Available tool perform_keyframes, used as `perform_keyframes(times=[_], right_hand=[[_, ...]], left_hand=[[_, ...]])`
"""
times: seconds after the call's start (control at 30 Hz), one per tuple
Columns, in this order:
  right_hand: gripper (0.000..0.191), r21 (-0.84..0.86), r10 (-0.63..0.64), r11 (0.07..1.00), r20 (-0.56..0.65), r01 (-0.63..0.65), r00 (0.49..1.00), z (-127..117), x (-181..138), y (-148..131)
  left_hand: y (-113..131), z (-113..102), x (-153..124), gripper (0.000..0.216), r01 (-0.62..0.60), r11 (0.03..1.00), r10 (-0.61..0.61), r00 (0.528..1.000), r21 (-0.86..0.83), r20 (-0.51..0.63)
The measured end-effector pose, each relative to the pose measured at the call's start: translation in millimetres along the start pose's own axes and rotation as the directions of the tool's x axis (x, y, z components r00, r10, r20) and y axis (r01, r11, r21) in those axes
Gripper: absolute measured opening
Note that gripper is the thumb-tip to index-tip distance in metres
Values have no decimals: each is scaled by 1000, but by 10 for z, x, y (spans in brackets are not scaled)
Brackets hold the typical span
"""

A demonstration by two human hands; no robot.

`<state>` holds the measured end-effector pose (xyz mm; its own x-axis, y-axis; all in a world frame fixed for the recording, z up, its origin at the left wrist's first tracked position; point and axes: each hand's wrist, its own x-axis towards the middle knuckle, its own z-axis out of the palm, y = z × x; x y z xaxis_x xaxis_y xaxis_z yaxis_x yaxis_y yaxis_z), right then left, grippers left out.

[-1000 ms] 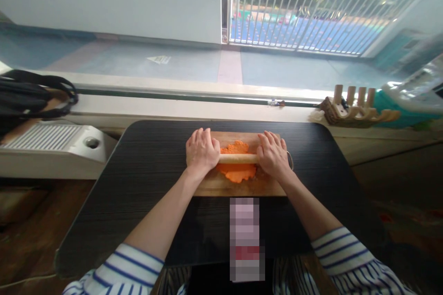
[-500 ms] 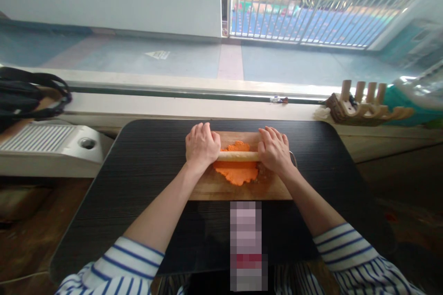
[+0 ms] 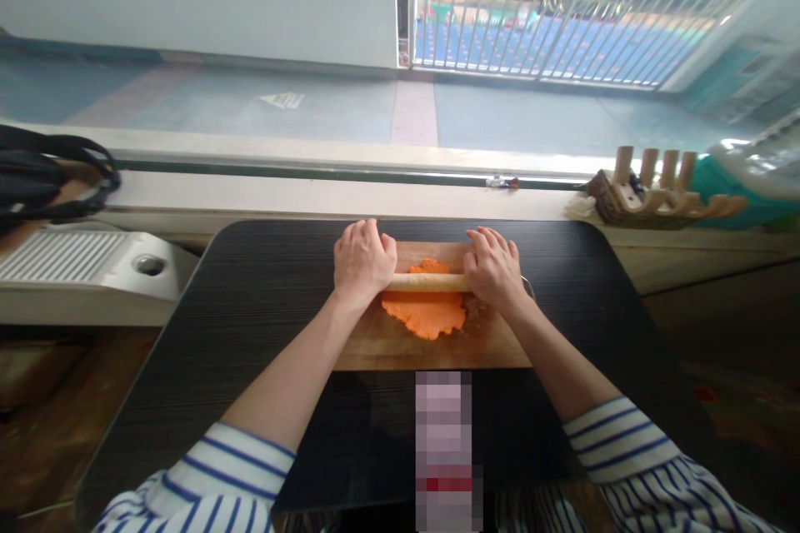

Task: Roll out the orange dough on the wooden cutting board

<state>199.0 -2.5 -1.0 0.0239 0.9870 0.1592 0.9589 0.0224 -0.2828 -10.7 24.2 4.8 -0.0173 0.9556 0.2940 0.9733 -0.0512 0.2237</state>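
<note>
A pale wooden rolling pin (image 3: 430,282) lies crosswise over a flat, ragged-edged sheet of orange dough or clay (image 3: 428,315). My left hand (image 3: 363,260) is closed over the pin's left end, and my right hand (image 3: 496,264) is closed over its right end. Both ends of the pin are hidden under my hands. Beneath the orange sheet is a wooden board (image 3: 375,354), with small crumbs to the right of the sheet. A thin metal ring or handle shows beside my right hand.
The board rests on a dark table (image 3: 250,300) with rounded corners. Beyond it runs a window sill (image 3: 312,193) holding a wooden rack with pegs (image 3: 650,191) at the right. To the left are a black bag (image 3: 50,171) and a white slatted unit (image 3: 93,266).
The view has shifted slightly. The rolling pin sits a little nearer the far edge of the orange sheet, with more of the sheet showing on my side. Both hands keep their hold.
</note>
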Motion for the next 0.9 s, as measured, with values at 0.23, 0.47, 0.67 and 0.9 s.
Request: perform_keyframes(times=[0.23,0.47,0.67,0.9], right_hand=[[46,7,-2,1000,-31,2,1000,27,45,14],[44,21,0,1000,-67,2,998,47,82,19],[42,44,21,999,-87,-17,996,41,118,10],[41,34,37,999,-92,-34,995,47,167,13]], left_hand=[[14,-1,55,34,6,1000,-6,1000,6,0],[7,26,102,34,1,1000,-1,1000,16,-3],[6,44,140,35,-2,1000,2,1000,26,-6],[5,52,174,35,0,999,-1,1000,35,7]])
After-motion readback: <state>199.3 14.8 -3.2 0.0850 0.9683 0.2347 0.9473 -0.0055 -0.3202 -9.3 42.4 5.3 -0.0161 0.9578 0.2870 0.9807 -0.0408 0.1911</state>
